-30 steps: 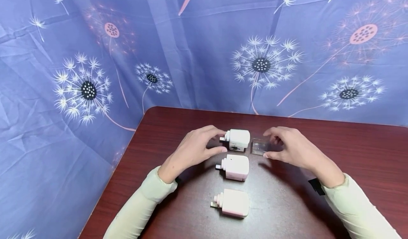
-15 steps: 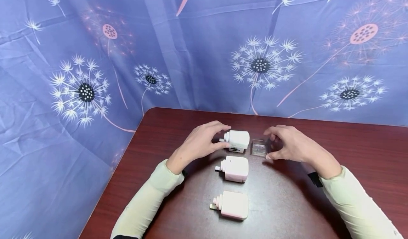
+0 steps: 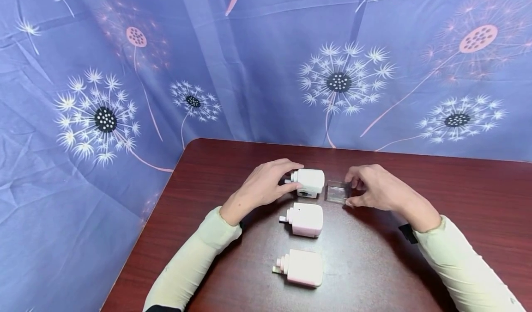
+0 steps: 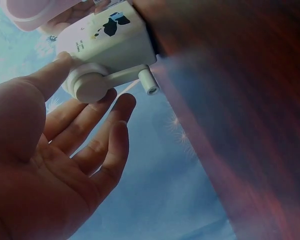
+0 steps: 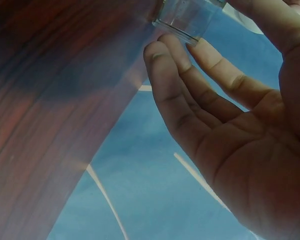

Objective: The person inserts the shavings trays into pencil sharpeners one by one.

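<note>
In the head view, a white hand-crank pencil sharpener lies at the far end of a row, its crank side to the left. My left hand holds it by that crank end between thumb and fingers; the left wrist view shows dark printed figures on the pencil sharpener and the thumb against its body. Just right of it sits a small clear plastic drawer, apart from the sharpener. My right hand pinches the drawer's right side, thumb in front and fingers behind. The right wrist view shows the drawer at the fingertips.
Two pinkish-white sharpeners lie nearer the front, a middle one and a front one, cranks to the left. They share a dark red wooden table. A blue dandelion-print cloth hangs behind and left.
The left hand has moved right and closed in on the far sharpener's crank end. The right hand's fingers have drawn in on the clear drawer, which has shifted little.
</note>
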Available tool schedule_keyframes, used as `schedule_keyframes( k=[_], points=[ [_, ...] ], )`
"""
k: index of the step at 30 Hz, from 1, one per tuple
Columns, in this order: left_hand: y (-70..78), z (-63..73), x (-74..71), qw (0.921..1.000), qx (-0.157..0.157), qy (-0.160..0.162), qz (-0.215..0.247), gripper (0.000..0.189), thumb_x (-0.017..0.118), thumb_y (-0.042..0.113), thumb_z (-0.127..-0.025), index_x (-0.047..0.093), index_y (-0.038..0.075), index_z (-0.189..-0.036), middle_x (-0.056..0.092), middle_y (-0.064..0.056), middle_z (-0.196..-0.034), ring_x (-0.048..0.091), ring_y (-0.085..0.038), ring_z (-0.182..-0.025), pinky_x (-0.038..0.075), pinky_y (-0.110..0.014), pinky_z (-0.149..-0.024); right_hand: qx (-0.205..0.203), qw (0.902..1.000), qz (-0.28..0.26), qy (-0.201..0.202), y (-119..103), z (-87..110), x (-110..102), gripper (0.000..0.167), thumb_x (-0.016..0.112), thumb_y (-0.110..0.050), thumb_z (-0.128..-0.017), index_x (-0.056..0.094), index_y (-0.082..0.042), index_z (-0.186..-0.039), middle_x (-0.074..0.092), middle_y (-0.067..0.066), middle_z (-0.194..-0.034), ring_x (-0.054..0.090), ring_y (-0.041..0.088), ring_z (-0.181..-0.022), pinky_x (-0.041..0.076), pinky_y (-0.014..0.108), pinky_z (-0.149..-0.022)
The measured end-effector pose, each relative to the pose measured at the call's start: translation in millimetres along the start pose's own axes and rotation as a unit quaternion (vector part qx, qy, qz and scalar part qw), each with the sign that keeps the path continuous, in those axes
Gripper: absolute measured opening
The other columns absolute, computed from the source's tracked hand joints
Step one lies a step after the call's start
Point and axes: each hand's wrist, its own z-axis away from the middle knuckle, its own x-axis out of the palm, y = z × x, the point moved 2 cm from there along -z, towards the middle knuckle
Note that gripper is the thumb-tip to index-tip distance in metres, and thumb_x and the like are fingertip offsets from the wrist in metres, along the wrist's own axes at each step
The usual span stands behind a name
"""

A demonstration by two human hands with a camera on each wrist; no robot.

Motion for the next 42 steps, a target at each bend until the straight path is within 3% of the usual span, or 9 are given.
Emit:
schedule_keyframes(
  k=[30,42],
  points=[
    [-2.5,-2.0,-0.3,1.0000,0.005,0.001,0.006,0.052,0.074,0.040,-0.101,0.064,0.018,-0.147,0.070,0.000,-0.134,0.068,-0.016,-0.119,0.055,-0.035,-0.099,-0.019,0.9998,-0.004,0.007,-9,-18.0,6,0.039,0.096,-0.017,-0.077,0.075,-0.002,-0.106,0.072,0.000,-0.086,0.069,0.017,-0.081,0.059,0.038,-0.075],
    [-0.8,-1.0,1.8,1.0000,0.002,0.000,0.007,0.052,0.074,0.040,-0.101,0.065,0.019,-0.147,0.070,0.003,-0.134,0.068,-0.014,-0.118,0.055,-0.033,-0.099,-0.028,0.9996,-0.007,0.007,-15,-24.4,11,0.038,0.094,-0.015,-0.078,0.075,-0.001,-0.106,0.073,0.003,-0.087,0.069,0.018,-0.080,0.059,0.038,-0.075]
  ],
)
